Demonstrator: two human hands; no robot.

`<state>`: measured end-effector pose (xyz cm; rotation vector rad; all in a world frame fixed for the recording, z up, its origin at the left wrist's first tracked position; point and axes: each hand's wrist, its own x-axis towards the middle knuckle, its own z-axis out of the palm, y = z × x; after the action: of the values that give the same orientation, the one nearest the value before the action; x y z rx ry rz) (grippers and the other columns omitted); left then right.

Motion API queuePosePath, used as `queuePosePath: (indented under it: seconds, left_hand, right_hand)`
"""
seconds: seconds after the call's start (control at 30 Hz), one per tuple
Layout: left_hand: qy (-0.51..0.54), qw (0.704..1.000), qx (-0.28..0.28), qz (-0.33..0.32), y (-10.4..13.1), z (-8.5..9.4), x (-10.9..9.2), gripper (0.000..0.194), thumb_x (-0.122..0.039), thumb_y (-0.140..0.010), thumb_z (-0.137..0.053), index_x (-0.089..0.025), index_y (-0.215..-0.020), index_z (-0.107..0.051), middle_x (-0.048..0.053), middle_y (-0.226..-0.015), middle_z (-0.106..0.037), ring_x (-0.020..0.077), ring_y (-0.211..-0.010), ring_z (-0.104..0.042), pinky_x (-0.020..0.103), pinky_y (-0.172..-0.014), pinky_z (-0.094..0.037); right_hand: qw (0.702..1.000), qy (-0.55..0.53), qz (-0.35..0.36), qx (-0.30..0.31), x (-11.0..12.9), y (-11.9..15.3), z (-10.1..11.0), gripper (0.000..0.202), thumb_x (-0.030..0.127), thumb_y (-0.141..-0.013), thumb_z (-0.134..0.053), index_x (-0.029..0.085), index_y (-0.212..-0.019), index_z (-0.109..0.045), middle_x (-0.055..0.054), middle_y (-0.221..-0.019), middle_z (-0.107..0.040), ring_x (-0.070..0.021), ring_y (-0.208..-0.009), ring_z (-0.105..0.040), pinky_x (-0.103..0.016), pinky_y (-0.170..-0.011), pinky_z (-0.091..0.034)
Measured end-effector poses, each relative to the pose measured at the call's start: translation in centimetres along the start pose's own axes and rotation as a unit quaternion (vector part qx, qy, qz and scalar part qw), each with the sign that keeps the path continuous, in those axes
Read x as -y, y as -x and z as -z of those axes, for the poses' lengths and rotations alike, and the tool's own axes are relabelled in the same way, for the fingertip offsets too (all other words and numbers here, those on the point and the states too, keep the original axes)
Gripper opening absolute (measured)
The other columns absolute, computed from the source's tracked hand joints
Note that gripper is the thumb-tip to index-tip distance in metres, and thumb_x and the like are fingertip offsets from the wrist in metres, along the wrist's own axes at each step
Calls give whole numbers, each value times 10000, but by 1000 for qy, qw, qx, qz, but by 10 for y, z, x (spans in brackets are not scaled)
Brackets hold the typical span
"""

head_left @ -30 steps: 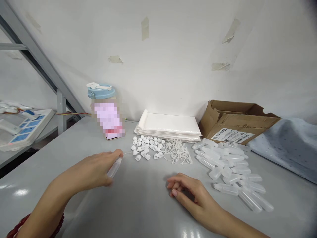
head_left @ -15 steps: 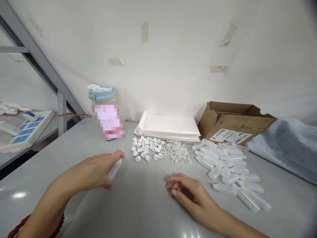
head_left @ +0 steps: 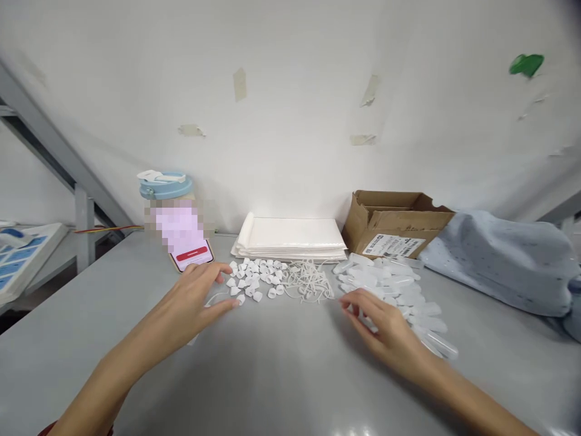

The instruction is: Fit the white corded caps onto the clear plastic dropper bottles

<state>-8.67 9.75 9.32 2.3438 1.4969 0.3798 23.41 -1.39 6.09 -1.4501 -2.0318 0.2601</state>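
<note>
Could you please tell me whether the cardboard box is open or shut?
Open: the cardboard box shows its inside at the top.

about thirty caps (head_left: 255, 284), over ten bottles (head_left: 410, 300), many strips (head_left: 308, 280), one phone (head_left: 182, 236), one box (head_left: 399, 227)

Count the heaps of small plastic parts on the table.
3: white caps beside the left hand; white straps in the middle; plastic bottles by the right hand, which hides part of that heap.

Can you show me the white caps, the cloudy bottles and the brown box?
White caps (head_left: 249, 281): head view, on a cap mid-pile.
Cloudy bottles (head_left: 398, 281): head view, on one bottle's side.
Brown box (head_left: 406, 224): head view, on its front side.
</note>
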Motion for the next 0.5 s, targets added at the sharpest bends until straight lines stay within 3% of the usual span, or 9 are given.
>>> queuePosePath:
  seconds: [0.2, 0.37, 0.5]
  left_hand:
    - [32, 992, -34, -117, -1, -30, -31, 187, -364, -883, -451, -229, -920, -576, 40, -917, -589, 242, -907, -537, 325, -703, -458]
    - [12, 978, -14, -206, -1, -59, -57, 143, -170, -893, -422, -193, -890, -563, 45, -901, -573, 227, -885, -507, 355, -747, -452]
    - [-35, 976, -12, -216, -8, -69, -77, 164, -96, -875, -455, -174, -913, -595, 52, -893, -571, 227, -886, -500, 364, -754, -460]
  right_hand:
    - [991, 133, -13, 26, -17, 5, 29, 150, 158, -890, -472, 168, -983, -590, -100, -916, -640, -236, -824, -616, -359, -669, -521]
    - [983, 180, 15, 42, -16, 6, 25, 177, 119, -872, -479, 159, -988, -606, -115, -919, -637, -263, -830, -591, -412, -689, -512]
    - [981, 182, 17, 65, -19, 9, 21, 178, 114, -874, -472, 173, -969, -611, -106, -911, -624, -261, -811, -579, -425, -674, -504]
